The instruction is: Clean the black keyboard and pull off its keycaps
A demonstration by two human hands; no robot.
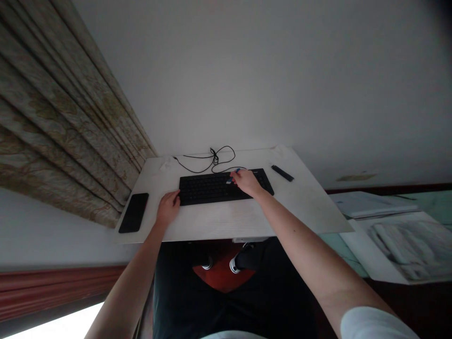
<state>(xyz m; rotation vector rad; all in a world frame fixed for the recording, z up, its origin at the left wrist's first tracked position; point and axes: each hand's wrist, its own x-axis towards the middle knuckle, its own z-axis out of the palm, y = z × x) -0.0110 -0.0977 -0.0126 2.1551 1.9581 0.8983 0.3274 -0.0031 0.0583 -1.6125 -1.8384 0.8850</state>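
a black rectangular plastic keyboard (pixel 205 188) lies on a white flat-topped table (pixel 201 227). the left hand (pixel 168 207), fingers bent, touches its nine o'clock end; whether it grips, i cannot tell. the right hand (pixel 246 181) pinches a small blue tool with a pale flat end (pixel 229 180) over the keyboard's middle. around the keyboard: a thin black looped cable (pixel 214 156) at twelve o'clock, a slim black bar (pixel 282 173) between two and three, a flat black phone (pixel 134 213) between eight and nine.
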